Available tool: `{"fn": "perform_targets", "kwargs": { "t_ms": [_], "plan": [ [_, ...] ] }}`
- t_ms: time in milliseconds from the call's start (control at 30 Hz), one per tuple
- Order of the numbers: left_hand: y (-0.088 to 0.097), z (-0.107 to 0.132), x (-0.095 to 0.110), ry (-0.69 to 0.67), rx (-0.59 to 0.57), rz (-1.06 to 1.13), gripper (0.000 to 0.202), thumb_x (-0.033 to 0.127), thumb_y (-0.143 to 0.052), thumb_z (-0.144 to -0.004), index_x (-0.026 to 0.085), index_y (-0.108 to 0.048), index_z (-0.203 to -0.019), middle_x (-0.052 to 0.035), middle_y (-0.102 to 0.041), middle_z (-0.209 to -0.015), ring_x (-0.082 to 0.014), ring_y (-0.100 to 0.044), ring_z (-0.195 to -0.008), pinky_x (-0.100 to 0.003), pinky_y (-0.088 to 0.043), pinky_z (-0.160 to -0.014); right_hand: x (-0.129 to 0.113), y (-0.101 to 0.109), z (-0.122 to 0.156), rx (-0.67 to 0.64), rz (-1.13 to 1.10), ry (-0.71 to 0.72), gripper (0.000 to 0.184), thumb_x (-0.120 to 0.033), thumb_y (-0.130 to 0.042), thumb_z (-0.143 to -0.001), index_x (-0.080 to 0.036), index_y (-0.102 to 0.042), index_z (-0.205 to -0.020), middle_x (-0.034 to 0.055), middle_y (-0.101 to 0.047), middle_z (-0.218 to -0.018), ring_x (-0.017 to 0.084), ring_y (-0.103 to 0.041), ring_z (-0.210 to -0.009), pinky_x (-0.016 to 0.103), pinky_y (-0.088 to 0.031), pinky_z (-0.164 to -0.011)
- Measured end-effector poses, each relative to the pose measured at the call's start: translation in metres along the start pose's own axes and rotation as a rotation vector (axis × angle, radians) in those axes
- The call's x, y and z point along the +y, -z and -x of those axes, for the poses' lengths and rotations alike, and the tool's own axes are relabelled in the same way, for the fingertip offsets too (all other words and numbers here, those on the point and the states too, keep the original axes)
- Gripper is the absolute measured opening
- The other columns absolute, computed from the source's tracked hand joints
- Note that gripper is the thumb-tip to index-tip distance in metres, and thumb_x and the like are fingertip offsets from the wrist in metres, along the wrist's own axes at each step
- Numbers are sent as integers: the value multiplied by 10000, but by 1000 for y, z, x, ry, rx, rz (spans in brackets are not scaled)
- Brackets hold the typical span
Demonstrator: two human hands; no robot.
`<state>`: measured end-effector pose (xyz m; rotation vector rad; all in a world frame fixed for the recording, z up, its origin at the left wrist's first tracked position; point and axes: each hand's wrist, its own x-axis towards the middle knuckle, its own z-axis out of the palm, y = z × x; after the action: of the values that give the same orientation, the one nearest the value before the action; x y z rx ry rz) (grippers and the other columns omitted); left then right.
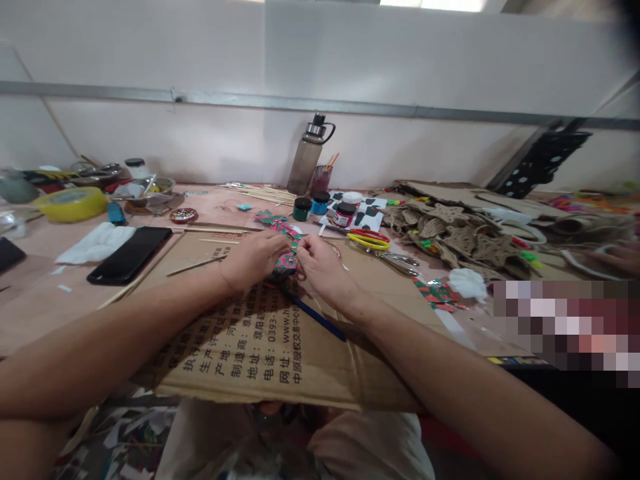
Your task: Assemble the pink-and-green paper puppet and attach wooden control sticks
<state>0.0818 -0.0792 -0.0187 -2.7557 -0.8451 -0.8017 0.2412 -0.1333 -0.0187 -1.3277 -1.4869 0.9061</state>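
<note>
My left hand (257, 257) and my right hand (323, 267) meet over a cardboard sheet (235, 373) printed with Chinese text. Between their closed fingers is a small pink-and-green patterned piece (286, 262); its exact kind is not clear. More of the same pattern shows just beyond the fingers (273, 220). A dark blue stick (317, 317) lies on the cardboard below my right hand. To the left of my left hand rests a thin wooden stick (193, 267).
Behind the hands stand a water bottle (304, 160) and paint jars (301, 209). Scissors with yellow and red handles (369, 241) lie to the right, near piled cardboard stars (450, 230). On the left are a black phone (130, 255) and a yellow tape roll (71, 203).
</note>
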Motion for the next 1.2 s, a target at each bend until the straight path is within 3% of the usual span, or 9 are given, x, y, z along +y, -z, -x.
{"fn": "perform_targets", "kwargs": {
  "t_ms": [67, 167, 333, 533, 700, 900, 1000, 1200],
  "plan": [
    [0, -2, -3, 37, 0, 47, 197, 182, -485, -927, 142, -652, -832, -61, -663, -769, -157, -591, -711, -254, -435, -651, -2, 8, -2, -13, 54, 35, 30, -231, -457, -822, -222, -429, -820, -60, -445, -622, 117, -433, -530, 258, -352, -514],
    [2, -5, -8, 69, 34, 99, 202, 197, -491, -929, 137, -652, -823, -59, -664, -775, -157, -590, -727, -261, -441, -676, -6, 23, -6, -19, 157, 168, 134, -340, -477, -868, -208, -459, -868, -25, -495, -729, 131, -463, -638, 274, -378, -592],
    [7, -7, -22, 113, 97, 137, 172, 207, -527, -915, 136, -678, -875, -59, -690, -813, -157, -594, -760, -277, -452, -721, -20, 38, 0, -157, 563, 300, 216, -381, -511, -907, -191, -549, -810, 36, -592, -799, 165, -491, -706, 302, -373, -654],
    [7, -5, -33, 148, 111, 177, 185, 231, -534, -915, 137, -692, -900, -56, -697, -831, -153, -596, -773, -273, -455, -725, -28, 35, 24, -371, 1020, 350, 399, -492, -756, -724, -172, -642, -933, 151, -635, -1029, 326, -528, -1060, 420, -397, -884],
    [4, -2, -35, 193, 71, 196, 232, 219, -479, -932, 128, -691, -963, -69, -713, -881, -152, -615, -774, -278, -481, -741, -26, 33, 28, -476, 1082, 310, 341, -449, -681, -803, -157, -645, -975, 183, -613, -1117, 337, -539, -1063, 463, -411, -918],
    [-8, 5, -38, 179, 29, 119, 213, 172, -491, -918, 147, -691, -988, -71, -728, -943, -165, -640, -828, -293, -498, -792, -28, 27, 31, -456, 1136, 269, 205, -301, -595, -820, -142, -658, -933, 203, -599, -1063, 351, -542, -1028, 485, -425, -915],
    [-12, 7, -39, 171, 14, 87, 210, 168, -492, -918, 147, -689, -986, -72, -732, -949, -172, -647, -839, -296, -503, -788, -27, 26, 33, -453, 1157, 269, 196, -306, -595, -809, -139, -656, -890, 217, -591, -1057, 377, -532, -1056, 502, -422, -931],
    [-12, 9, -44, 191, 58, 98, 207, 189, -495, -921, 137, -684, -988, -77, -730, -925, -162, -654, -811, -283, -508, -779, -26, 32, 33, -504, 1082, 284, 205, -322, -589, -824, -159, -643, -936, 188, -582, -1092, 334, -536, -1060, 482, -418, -957]
  ]
}}
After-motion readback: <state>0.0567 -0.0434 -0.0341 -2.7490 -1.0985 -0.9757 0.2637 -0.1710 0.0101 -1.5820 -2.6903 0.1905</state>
